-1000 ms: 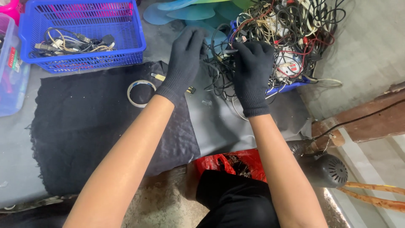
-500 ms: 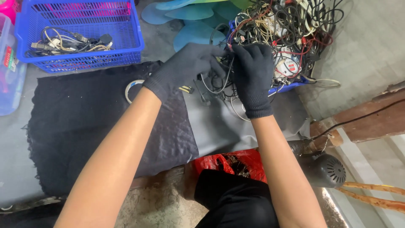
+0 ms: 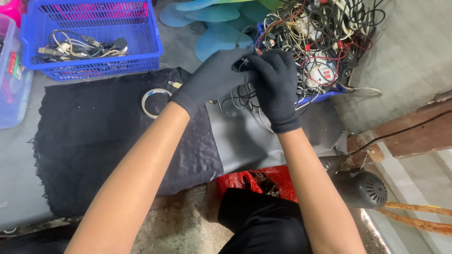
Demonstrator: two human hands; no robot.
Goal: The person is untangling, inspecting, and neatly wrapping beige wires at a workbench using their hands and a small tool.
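Both my hands wear black gloves and meet at the edge of a big tangle of cables (image 3: pixel 325 42) heaped in a blue basket at the upper right. My left hand (image 3: pixel 214 80) is curled around a thin black cable (image 3: pixel 240 96) that loops down from the heap. My right hand (image 3: pixel 275 84) pinches the same cable just beside it, fingertips touching the left hand's. The cable's end is hidden between the gloves.
A blue basket (image 3: pixel 89 70) with a few coiled cables stands upper left, beside a clear tub (image 3: pixel 12 84). A black cloth (image 3: pixel 108 136) holds a tape ring (image 3: pixel 153 101). A red bag (image 3: pixel 263 181) and a dark motor-like device (image 3: pixel 362 188) lie near my knees.
My left hand swung right and closed on the cable next to my right hand. The view drifted slightly.
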